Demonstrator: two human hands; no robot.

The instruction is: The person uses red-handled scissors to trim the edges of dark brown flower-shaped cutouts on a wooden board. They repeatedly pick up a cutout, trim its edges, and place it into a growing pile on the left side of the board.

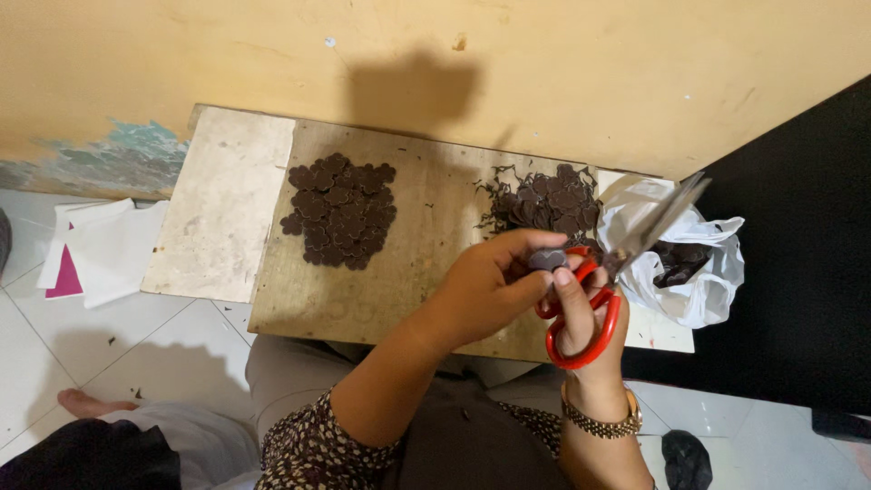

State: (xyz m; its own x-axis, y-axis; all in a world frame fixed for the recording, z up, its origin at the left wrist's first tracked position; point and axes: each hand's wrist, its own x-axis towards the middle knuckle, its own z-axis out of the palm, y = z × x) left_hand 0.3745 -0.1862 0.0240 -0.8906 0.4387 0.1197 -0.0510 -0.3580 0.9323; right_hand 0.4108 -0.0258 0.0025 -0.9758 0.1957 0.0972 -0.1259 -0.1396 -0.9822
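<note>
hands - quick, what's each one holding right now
Left hand: fingers closed on a small dark flower-shaped piece.
Right hand: fingers through the handles of the red scissors, gripping them.

Two heaps of dark brown flower-shaped pieces: a tidy one (340,210), a looser one with scraps (544,201). One pair of red-handled scissors (594,290). One white plastic bag (676,249). One wooden board (426,245). Two hands: left (494,281), right (585,313). One gold wristwatch (601,423).
</note>
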